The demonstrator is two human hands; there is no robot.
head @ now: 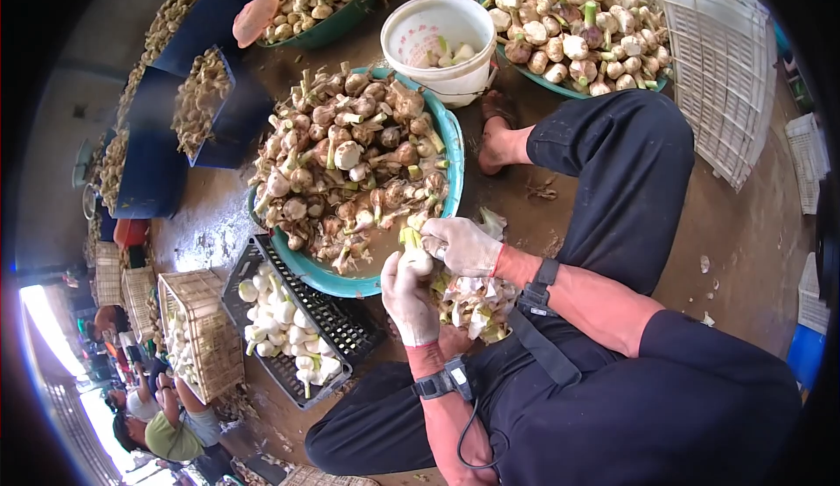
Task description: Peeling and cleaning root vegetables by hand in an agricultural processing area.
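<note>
My left hand, in a white knitted glove, is closed around a garlic bulb with a short green stem, near the rim of the turquoise tub. My right hand, gloved the same way, has its fingers pinched at the bulb's side; whether they grip peel or a small tool cannot be seen. Unpeeled garlic bulbs with brown roots and cut stems heap up in the turquoise tub. Below my hands lies a pile of peeled skins. Peeled white garlic fills part of a black plastic crate.
A white bucket with a few pale pieces stands beyond the tub. Another tub of garlic sits at upper right beside a white woven basket. Blue bins and a wicker basket stand left. Other people sit at lower left.
</note>
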